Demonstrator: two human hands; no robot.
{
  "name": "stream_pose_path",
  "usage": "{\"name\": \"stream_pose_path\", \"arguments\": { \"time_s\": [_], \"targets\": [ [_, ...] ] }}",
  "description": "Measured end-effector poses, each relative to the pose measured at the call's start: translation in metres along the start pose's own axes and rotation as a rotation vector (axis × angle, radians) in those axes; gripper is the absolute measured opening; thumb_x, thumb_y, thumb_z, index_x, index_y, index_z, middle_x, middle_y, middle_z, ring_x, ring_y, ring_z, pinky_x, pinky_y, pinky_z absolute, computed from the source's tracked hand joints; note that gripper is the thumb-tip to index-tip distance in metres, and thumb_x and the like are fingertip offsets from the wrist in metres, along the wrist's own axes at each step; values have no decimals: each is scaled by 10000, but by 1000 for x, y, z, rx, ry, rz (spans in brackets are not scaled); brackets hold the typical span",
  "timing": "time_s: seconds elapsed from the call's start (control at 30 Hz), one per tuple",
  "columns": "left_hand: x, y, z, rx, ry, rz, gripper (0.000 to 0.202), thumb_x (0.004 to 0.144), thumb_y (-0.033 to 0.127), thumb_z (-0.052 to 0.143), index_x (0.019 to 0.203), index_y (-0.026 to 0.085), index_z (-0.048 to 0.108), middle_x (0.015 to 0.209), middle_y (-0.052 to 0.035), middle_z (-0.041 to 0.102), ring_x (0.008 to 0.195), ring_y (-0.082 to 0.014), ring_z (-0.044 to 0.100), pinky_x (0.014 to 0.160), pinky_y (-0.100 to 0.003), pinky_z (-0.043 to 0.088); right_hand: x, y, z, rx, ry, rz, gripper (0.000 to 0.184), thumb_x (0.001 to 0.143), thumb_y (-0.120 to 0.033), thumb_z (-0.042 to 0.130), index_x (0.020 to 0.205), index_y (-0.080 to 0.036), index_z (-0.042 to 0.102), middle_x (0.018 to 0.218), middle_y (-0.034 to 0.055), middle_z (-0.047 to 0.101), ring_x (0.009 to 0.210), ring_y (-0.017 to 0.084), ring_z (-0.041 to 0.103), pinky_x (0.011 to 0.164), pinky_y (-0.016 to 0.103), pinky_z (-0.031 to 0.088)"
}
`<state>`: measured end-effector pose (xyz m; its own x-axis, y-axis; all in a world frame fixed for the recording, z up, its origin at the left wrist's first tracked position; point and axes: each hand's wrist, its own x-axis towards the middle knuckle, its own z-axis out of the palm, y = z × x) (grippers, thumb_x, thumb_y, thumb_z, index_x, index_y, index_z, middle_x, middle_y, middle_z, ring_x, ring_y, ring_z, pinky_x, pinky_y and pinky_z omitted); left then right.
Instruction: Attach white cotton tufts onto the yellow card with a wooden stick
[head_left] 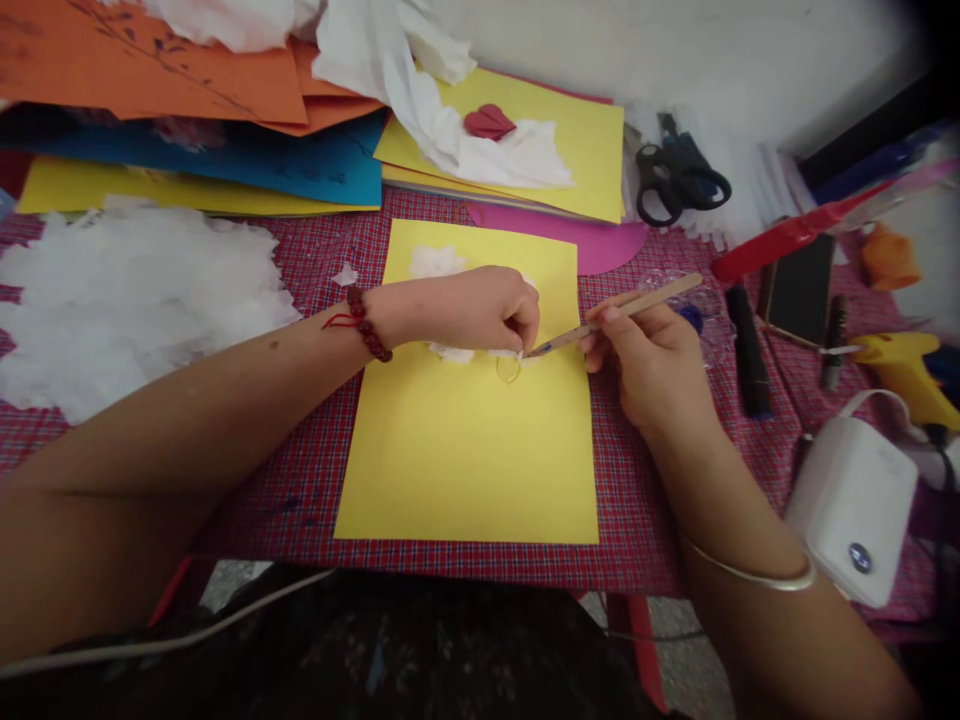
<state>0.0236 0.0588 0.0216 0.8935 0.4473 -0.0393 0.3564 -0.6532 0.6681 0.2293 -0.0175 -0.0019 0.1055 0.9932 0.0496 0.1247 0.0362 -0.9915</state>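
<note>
A yellow sheet of paper (pixel 472 440) lies on the red checked tablecloth in front of me. My left hand (pixel 480 305), with a red bead bracelet at the wrist, rests on the sheet with its fingers pinched on a small white tissue piece (pixel 454 352). My right hand (pixel 652 365) grips a thin wooden stick (pixel 637 300), whose tip touches the paper beside my left fingertips. A faint drop-shaped outline (pixel 508 370) shows on the sheet just below the tip. More white tissue (pixel 435 262) sits near the sheet's top edge.
A pile of white tissue (pixel 127 300) lies at left. Orange, blue and yellow sheets are stacked at the back, with a red paper heart (pixel 489 122). Black scissors (pixel 679 175), a black marker (pixel 748 350), a phone (pixel 799 290), a yellow glue gun (pixel 907 375) and a white box (pixel 855 505) sit at right.
</note>
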Motion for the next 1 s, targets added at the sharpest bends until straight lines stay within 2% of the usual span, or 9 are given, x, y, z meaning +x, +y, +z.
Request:
{"name": "stream_pose_path", "arguments": {
  "time_s": [0.3,0.43,0.57,0.77,1.0],
  "targets": [
    [2,-5,0,19,-28,-3,198,759,200,580,784,195,777,725,-30,712,655,-154,594,618,-245,415,-1,0,0,-57,-36,-23,151,860,-384,695,778,-263,655,594,-27,601,453,122,508,425,282,393],
    [-1,-6,-5,-17,-38,27,232,777,188,566,844,219,785,800,-13,739,667,-152,607,600,-232,417,-2,0,1,-63,-38,-33,160,865,-401,689,787,-268,649,620,-20,614,463,128,511,435,294,396],
    [-4,-5,-12,-87,-28,-41,364,772,112,517,1041,201,745,930,12,757,713,-131,625,602,-190,411,-3,1,1,-67,-57,-47,171,860,-433,691,812,-274,647,651,-17,634,474,125,518,443,289,408],
    [-4,-6,-13,-150,-56,-116,368,754,121,508,1045,187,723,838,17,725,632,-118,590,531,-168,390,-2,1,4,-77,-52,-46,176,847,-438,698,812,-272,653,638,-21,633,475,116,515,447,270,419],
    [-2,-8,-10,-112,-30,-94,322,784,195,521,1032,176,726,822,17,705,714,-123,610,650,-172,426,-2,-1,6,-70,-67,-14,189,838,-439,701,793,-265,643,620,-21,634,471,116,523,449,267,421]
  ]
}}
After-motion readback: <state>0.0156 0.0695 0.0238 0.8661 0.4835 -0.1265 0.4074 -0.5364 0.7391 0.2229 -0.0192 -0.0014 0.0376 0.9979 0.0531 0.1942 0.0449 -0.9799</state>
